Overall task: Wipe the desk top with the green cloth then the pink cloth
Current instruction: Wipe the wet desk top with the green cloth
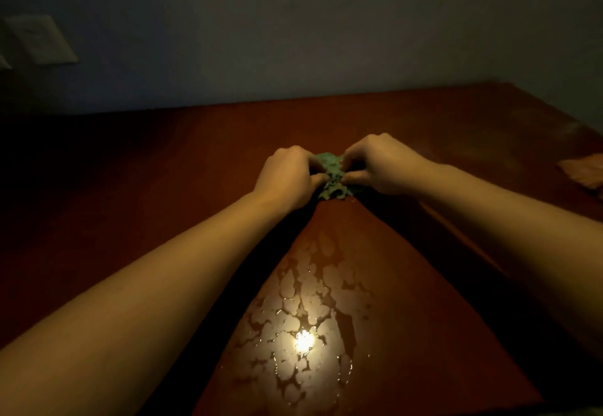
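Head view, dim light. Looking down on a dark reddish desk top (156,167) set against a grey wall (293,40). Holding the green cloth (332,176) bunched between left hand (287,175) and right hand (381,166), about midway between the desk's left and right edges and nearer the far edge than the near one. Pinching the crumpled fabric from either side, with the fingers of both hands curled inward, knuckles up and thumbs low against the folds. Touching the wood with the cloth's lower folds, as far as can be told. Reaching in from the near corners with both bare forearms, converging on the cloth.

Closer to the near edge, between the forearms: a wet patch (310,311) of broken, blotchy film, with a bright glare (304,340) on it. At the right edge, well apart from the hands: lying flat and cut off by the frame, the pink cloth (584,172), looking orange-brown in this light. High on the wall at far left: a pale wall plate (42,38).
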Tool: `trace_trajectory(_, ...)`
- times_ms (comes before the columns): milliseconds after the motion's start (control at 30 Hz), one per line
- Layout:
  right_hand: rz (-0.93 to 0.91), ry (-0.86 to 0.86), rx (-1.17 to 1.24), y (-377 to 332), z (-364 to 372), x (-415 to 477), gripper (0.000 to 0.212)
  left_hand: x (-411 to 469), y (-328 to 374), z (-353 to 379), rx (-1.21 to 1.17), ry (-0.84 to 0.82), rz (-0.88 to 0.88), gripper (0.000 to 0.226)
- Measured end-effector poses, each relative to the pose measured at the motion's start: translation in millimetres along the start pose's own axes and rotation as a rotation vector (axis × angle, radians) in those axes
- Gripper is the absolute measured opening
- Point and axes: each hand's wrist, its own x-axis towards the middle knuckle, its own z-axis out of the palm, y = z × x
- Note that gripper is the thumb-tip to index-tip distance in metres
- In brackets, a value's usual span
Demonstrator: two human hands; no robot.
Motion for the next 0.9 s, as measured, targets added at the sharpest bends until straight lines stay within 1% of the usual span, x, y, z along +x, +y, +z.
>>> trace_trajectory(100, 0.100, 0.111, 0.025, -1, 8, 15, 0.013, 20, 9, -3, 0.007, -0.011, -0.061, 0.021)
trace_trajectory(167, 0.134, 0.122, 0.031, -2, 10, 16, 0.013, 25, 10, -4, 0.019, -0.024, -0.086, 0.021)
trace_trajectory(267, 0.052, 0.072, 0.037, -3, 9, -5, 0.017, 1, 5, -4, 0.021, -0.039, -0.038, 0.022)
trace_trajectory(367, -0.029, 0.067, 0.054, 0, 13, -29, 0.018, -25, 0, -1, -0.016, 0.000, 0.024, 0.024)
trace_trajectory(467, 0.025, 0.110, 0.092, -1, 13, -19, 0.013, -13, 4, -2, -0.027, 0.006, -0.018, 0.023)
trace_trajectory(567, 0.081, 0.111, 0.052, -6, 10, -3, 0.012, 2, 14, -5, -0.010, -0.006, -0.074, 0.021)
trace_trajectory(633, 0.059, 0.056, 0.002, -7, 6, -4, 0.015, -4, 16, -6, 0.017, -0.018, -0.063, 0.022)
trace_trajectory(733, -0.038, -0.082, 0.007, -5, -1, -29, 0.020, -33, 12, -8, 0.052, -0.032, 0.019, 0.023)
trace_trajectory(800, -0.087, -0.119, 0.020, -1, -2, -47, 0.028, -46, 8, -9, 0.051, -0.037, 0.064, 0.023)
trace_trajectory(833, -0.092, -0.101, 0.046, 1, 1, -51, 0.031, -47, 7, -9, 0.036, -0.031, 0.065, 0.023)
trace_trajectory(900, -0.045, 0.005, 0.105, 2, 9, -50, 0.031, -41, 11, -8, 0.017, -0.021, 0.034, 0.024)
